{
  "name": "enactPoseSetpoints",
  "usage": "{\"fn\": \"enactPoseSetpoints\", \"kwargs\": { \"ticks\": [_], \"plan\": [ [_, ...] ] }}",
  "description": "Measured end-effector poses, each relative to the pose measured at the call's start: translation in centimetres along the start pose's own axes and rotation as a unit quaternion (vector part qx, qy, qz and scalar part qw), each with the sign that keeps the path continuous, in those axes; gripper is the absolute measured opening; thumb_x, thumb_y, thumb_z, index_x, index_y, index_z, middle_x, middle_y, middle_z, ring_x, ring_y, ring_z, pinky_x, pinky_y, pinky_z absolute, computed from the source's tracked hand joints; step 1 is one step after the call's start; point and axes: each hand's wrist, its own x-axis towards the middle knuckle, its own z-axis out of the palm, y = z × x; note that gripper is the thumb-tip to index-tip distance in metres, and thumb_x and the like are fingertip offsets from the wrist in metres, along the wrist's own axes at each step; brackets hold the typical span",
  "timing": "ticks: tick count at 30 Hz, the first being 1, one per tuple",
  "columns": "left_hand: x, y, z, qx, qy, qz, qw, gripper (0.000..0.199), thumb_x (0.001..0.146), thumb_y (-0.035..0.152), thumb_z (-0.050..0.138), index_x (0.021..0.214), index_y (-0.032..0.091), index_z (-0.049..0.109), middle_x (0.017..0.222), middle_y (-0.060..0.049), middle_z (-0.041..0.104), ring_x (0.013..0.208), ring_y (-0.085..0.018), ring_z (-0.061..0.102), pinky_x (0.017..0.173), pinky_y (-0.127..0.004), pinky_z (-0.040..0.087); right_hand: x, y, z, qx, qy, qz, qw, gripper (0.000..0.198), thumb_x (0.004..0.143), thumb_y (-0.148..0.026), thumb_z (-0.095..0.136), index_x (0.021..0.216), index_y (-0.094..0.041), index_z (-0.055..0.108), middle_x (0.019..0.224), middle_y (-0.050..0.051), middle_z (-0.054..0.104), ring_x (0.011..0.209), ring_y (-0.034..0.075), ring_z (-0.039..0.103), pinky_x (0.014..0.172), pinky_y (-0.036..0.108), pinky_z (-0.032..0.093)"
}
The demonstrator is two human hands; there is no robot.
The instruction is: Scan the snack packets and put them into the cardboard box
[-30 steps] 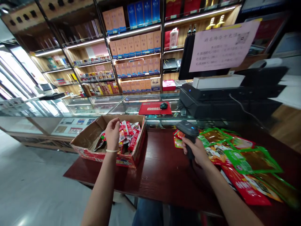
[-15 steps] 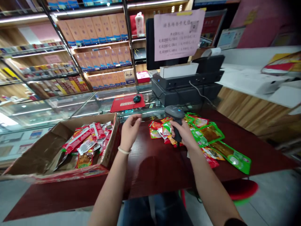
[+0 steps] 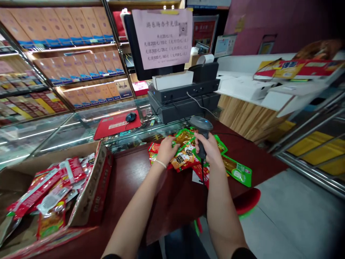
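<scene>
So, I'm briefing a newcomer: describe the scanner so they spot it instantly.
Find the reddish-brown table, then the heap of shiny snack packets on it. Over them, in the person's right grip, is the scanner: dark grey, with a small blue light on top, unlike the colourful packets.

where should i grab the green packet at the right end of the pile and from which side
Probably pinch the green packet by its right end, coming from the right. It is long and lies slanted, and that end juts out from the pile over the table, while its other end runs in behind the right forearm.
</scene>
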Motion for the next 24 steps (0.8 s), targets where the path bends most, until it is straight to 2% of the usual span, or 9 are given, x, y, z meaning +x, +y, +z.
{"fn": "enactPoseSetpoints", "kwargs": {
  "ticks": [4,7,9,13,17,21,24],
  "plan": [
    [2.0,0.8,1.4,0.104,-0.079,-0.008,0.991,0.058,0.086,0.046,0.06,0.13,0.007,0.057,0.123,-0.019,0.063,0.119,-0.029,0.057,0.106,-0.039,0.041,0.2,-0.3,-1.1,0.017,0.032,-0.001,0.999,0.033,0.074,-0.042,0.076,0.09,-0.024,0.055,0.055,-0.01,0.052,0.035,0.008,0.044,0.032,0.02,0.038],
    [2.7,0.6,2.2,0.155,-0.133,-0.035,0.978,0.064,0.084,0.05,0.061,0.134,0.01,0.054,0.12,-0.02,0.064,0.117,-0.031,0.058,0.101,-0.04,0.042,0.2,-0.4,-1.2,0.018,0.036,-0.001,0.999,0.033,0.073,-0.042,0.076,0.09,-0.023,0.055,0.054,-0.01,0.052,0.034,0.007,0.043,0.032,0.02,0.038],
    [2.9,0.2,2.5,0.151,-0.14,-0.046,0.977,0.068,0.079,0.05,0.067,0.134,0.013,0.053,0.117,-0.019,0.065,0.115,-0.032,0.058,0.098,-0.04,0.043,0.2,-0.3,-1.2,0.021,0.029,-0.004,0.999,0.033,0.073,-0.043,0.076,0.09,-0.023,0.056,0.055,-0.009,0.052,0.035,0.007,0.044,0.032,0.02,0.038],
    [2.5,-0.4,2.1,0.075,-0.071,-0.046,0.994,0.068,0.072,0.035,0.075,0.132,0.012,0.055,0.114,-0.02,0.062,0.111,-0.034,0.058,0.097,-0.043,0.043,0.2,-0.2,-1.0,0.023,0.018,-0.003,1.0,0.033,0.074,-0.045,0.075,0.09,-0.024,0.055,0.057,-0.009,0.052,0.036,0.007,0.044,0.033,0.02,0.039],
    [1.1,-0.7,0.3,-0.002,0.031,-0.023,0.999,0.056,0.075,0.021,0.071,0.129,0.017,0.056,0.116,-0.016,0.059,0.111,-0.032,0.057,0.098,-0.043,0.043,-0.1,-0.4,-0.4,0.019,0.019,0.001,1.0,0.032,0.073,-0.044,0.075,0.085,-0.024,0.053,0.057,-0.008,0.052,0.036,0.008,0.044,0.035,0.021,0.039],
    [-1.4,-1.6,-2.3,-0.054,0.121,-0.024,0.991,0.044,0.082,0.021,0.065,0.126,0.02,0.057,0.117,-0.013,0.059,0.112,-0.027,0.056,0.101,-0.041,0.042,-0.4,-0.4,0.6,0.022,-0.01,-0.002,1.0,0.03,0.075,-0.043,0.075,0.085,-0.024,0.054,0.056,-0.008,0.051,0.037,0.008,0.043,0.036,0.022,0.04],
    [-3.8,-2.8,-4.7,-0.101,0.197,-0.075,0.972,0.045,0.082,0.024,0.067,0.125,0.02,0.057,0.117,-0.011,0.06,0.112,-0.025,0.056,0.101,-0.04,0.043,-0.7,-0.1,1.5,0.028,-0.043,0.007,0.999,0.027,0.076,-0.04,0.075,0.086,-0.024,0.055,0.057,-0.008,0.051,0.038,0.008,0.043,0.037,0.022,0.04]
  ]
}}
